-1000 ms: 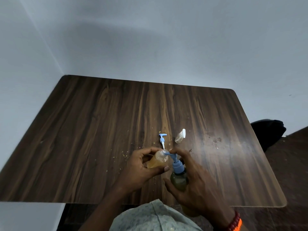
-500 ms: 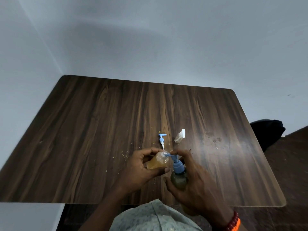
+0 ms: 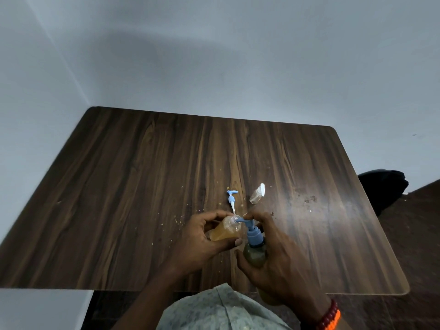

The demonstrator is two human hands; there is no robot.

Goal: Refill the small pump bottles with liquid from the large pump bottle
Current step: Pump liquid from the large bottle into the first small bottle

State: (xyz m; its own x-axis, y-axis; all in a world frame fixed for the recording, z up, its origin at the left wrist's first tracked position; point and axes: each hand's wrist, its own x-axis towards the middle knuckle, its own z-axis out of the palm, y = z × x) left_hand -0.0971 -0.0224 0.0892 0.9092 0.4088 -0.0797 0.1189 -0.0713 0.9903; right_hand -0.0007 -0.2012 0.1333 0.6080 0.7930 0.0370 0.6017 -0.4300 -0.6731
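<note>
My left hand (image 3: 197, 241) grips a small clear bottle (image 3: 226, 231) with amber liquid, tilted, its open mouth up against the blue spout. My right hand (image 3: 278, 263) is wrapped round the large bottle (image 3: 254, 254) of dark greenish liquid, a finger lying on top of its blue pump head (image 3: 253, 234). A loose small blue pump (image 3: 231, 200) lies on the table just beyond the hands. A second small bottle (image 3: 257, 194) with a white top lies on its side to the right of that pump.
The dark wood table (image 3: 142, 186) stands in a corner of pale walls. Crumbs and a smear (image 3: 309, 200) mark its surface near the middle and right. A black object (image 3: 381, 186) sits on the floor past the right edge.
Almost nothing differs. Both hands keep the same hold, with the small bottle's mouth still at the spout of the large bottle's pump.
</note>
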